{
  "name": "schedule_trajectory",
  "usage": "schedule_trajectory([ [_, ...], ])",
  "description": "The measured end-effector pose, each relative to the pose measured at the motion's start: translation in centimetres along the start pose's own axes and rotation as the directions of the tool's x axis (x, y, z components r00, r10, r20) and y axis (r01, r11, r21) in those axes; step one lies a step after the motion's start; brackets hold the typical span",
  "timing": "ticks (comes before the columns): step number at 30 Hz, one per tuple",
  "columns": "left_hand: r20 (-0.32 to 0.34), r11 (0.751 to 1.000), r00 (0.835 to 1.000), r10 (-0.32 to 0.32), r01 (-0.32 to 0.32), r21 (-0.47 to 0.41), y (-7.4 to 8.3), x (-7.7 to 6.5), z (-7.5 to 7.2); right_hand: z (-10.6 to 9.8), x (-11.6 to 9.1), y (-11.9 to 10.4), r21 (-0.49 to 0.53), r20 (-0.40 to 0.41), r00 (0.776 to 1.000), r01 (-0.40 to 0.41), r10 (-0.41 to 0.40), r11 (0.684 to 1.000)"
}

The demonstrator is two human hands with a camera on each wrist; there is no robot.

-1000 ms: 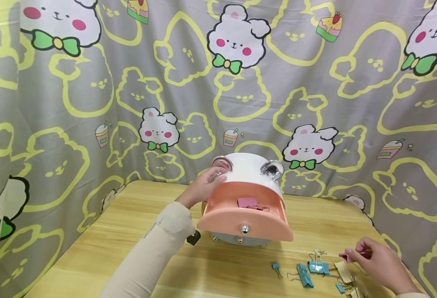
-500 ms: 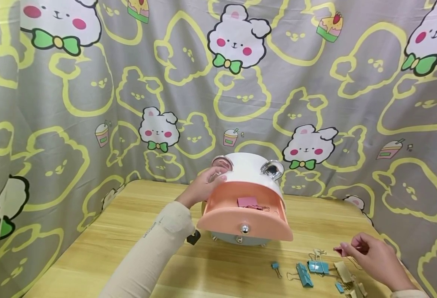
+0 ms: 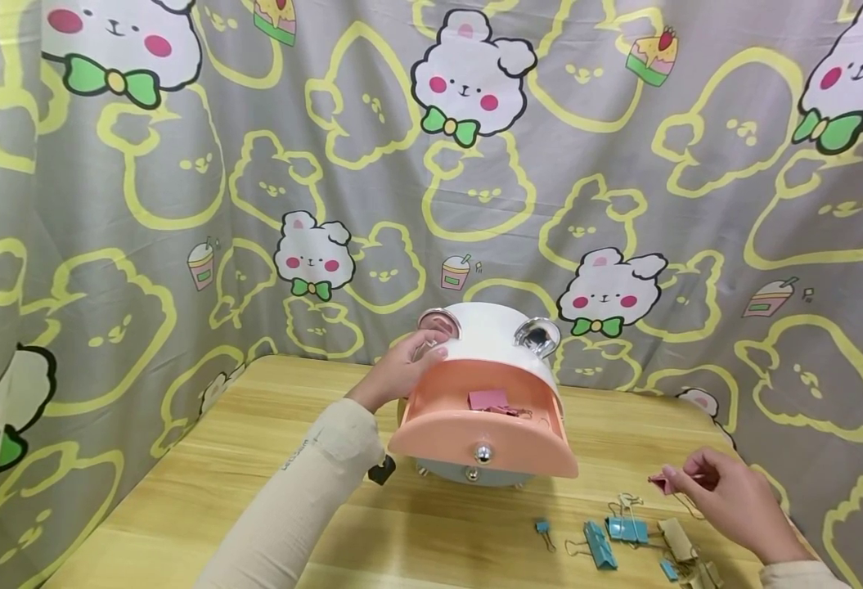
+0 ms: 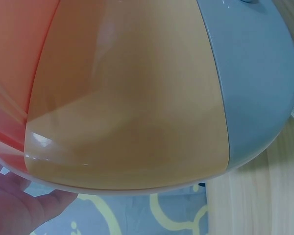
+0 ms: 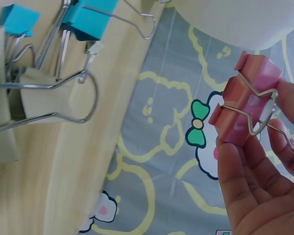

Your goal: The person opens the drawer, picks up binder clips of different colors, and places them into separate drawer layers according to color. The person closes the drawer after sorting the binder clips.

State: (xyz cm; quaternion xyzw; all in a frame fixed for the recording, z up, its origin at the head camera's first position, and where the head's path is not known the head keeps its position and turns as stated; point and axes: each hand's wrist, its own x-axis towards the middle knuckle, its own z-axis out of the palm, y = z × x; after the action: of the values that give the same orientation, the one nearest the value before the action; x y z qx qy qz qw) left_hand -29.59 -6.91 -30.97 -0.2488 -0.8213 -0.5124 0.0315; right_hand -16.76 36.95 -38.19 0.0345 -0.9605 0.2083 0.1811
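Touching the mini drawer cabinet (image 3: 486,334), the left hand (image 3: 396,372) extends its fingers in the head view; the jutting peach drawer (image 3: 515,446) holds pink clips (image 3: 488,400), hard to count. The right hand (image 3: 736,499) pinches a pink binder clip (image 3: 662,484) near teal clips (image 3: 599,546). The left wrist view crops the left hand but reveals a tan panel (image 4: 127,98); the right wrist view clearly shows wire handles (image 5: 237,111).
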Motion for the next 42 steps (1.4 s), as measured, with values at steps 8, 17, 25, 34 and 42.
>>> schedule_trajectory([
  [8,-0.009,1.000,1.000,0.005,-0.006,-0.002,-0.2,0.2,0.2,-0.4,0.3,-1.1,0.020,0.002,1.000,-0.008,0.008,1.000],
  [17,0.001,1.000,1.000,-0.008,0.008,-0.019,-0.1,0.1,0.2,-0.6,0.8,-2.0,0.035,-0.023,1.000,0.009,-0.008,0.999],
  [25,-0.003,1.000,1.000,0.008,-0.008,-0.007,-0.2,0.0,0.1,-0.6,1.1,-2.7,0.039,-0.072,0.997,0.028,-0.025,0.999],
  [34,-0.002,1.000,1.000,-0.005,0.005,-0.008,0.0,-0.1,0.1,-0.8,1.2,-3.5,0.050,-0.111,0.992,0.059,-0.053,0.997],
  [42,0.001,1.000,1.000,-0.012,0.012,-0.013,0.1,-0.1,0.1,-1.0,1.3,-4.4,0.067,-0.150,0.985,0.092,-0.081,0.994],
])
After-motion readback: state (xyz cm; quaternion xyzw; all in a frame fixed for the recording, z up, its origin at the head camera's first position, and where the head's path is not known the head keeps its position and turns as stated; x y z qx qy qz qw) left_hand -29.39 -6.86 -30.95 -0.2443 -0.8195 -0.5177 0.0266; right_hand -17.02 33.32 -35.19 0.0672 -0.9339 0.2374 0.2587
